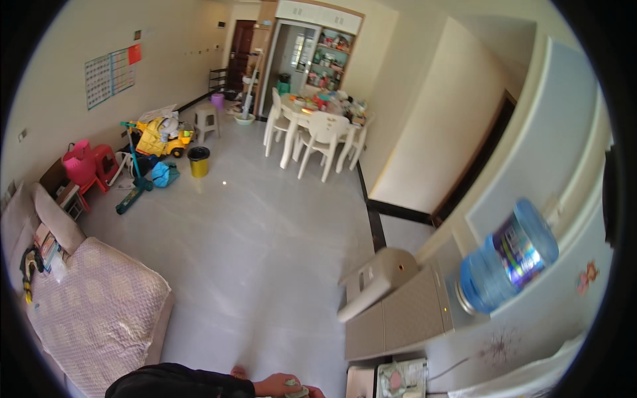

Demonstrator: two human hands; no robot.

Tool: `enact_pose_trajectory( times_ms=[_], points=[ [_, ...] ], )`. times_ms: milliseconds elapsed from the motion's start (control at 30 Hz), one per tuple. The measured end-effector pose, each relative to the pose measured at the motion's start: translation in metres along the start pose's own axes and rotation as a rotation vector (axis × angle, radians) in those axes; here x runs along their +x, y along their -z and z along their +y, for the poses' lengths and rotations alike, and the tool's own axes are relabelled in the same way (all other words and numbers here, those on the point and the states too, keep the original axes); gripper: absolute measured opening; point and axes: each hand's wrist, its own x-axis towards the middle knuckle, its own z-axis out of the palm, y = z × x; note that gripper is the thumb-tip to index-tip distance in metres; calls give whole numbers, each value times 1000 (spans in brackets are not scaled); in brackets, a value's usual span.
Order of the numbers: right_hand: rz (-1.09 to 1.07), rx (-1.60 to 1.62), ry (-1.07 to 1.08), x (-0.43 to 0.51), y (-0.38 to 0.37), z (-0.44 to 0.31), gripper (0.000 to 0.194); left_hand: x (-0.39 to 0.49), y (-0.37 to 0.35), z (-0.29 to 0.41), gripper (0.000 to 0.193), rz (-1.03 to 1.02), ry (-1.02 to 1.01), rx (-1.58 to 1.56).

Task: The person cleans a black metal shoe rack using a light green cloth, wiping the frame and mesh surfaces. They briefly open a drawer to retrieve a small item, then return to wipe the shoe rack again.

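My left hand (275, 384) comes in from the bottom edge in a dark sleeve, its fingers closed around a crumpled pale green cloth (295, 390). Close beside it, my right hand (314, 392) pinches the other side of this cloth, and most of that hand is cut off by the frame. A slippered foot (239, 372) shows just behind the left wrist on the grey tiled floor (239, 278).
At left is a sofa with a quilted cover (99, 303). A water dispenser with a blue bottle (507, 258) stands at right by a low cabinet (368, 386). Farther off are a yellow bin (199, 163), a scooter (134, 174) and a white dining table with chairs (323, 132).
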Motion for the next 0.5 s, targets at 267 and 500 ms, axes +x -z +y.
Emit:
enact_pose_trajectory(
  times_ms=[267,500],
  points=[
    [-438,171,-88,135,-67,-128,18,30,168,45,31,-9,122,-395],
    [-567,298,-107,242,-104,-195,15,95,256,65,24,244,35,-308]
  ],
)
